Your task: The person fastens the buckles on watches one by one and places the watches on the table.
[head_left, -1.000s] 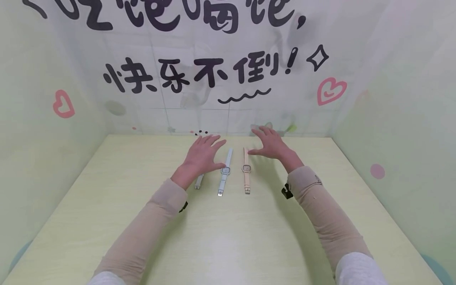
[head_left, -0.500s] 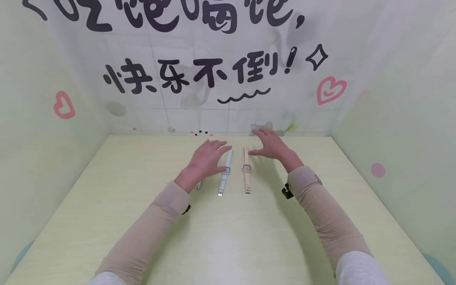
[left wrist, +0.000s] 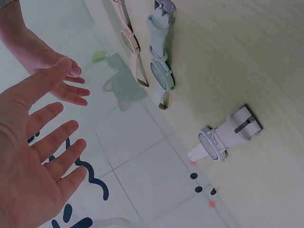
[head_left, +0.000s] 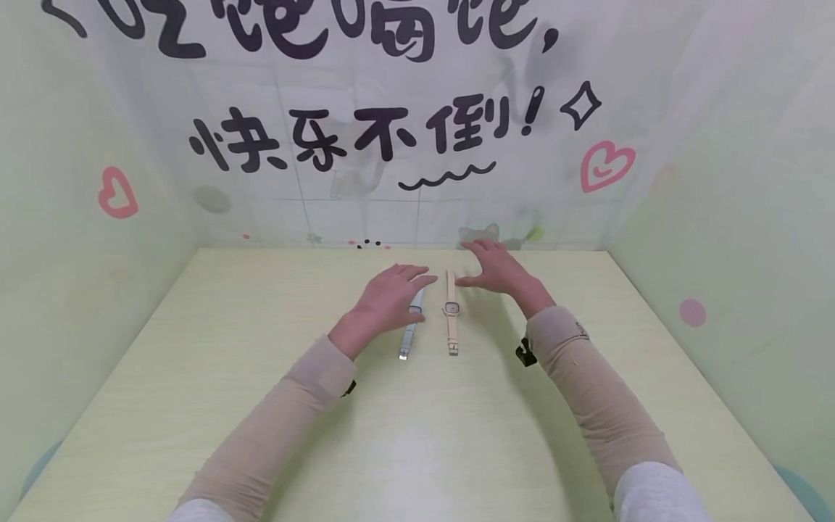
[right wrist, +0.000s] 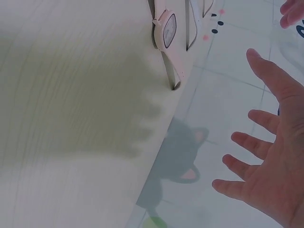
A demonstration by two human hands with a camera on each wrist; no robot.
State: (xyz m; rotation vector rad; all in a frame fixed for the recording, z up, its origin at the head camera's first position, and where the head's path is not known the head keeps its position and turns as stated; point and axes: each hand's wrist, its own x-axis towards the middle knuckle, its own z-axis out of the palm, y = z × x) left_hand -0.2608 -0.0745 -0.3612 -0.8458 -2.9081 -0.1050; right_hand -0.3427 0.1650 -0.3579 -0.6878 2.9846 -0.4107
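Three wristwatches lie on the table. In the head view the pink watch [head_left: 451, 309] is in full sight, while my left hand [head_left: 385, 299] hangs over part of the light blue watch [head_left: 407, 341]. A whitish watch [left wrist: 231, 131] shows in the left wrist view; in the head view the left hand and arm hide it. Fingers spread, the left hand holds nothing and appears raised above the watches. My right hand [head_left: 497, 270] is to the right of the pink watch's far strap end, above the table, with spread fingers and nothing in them.
The pale wooden table [head_left: 417, 442] reaches back to a white printed wall [head_left: 261, 217] with black lettering and pink hearts. Pale walls also stand at the left and right. Black straps show under both sleeve cuffs.
My left hand has moved right and a little nearer, off the whitish watch's side and over the blue watch; the whitish watch has gone out of sight. The right hand has barely moved.
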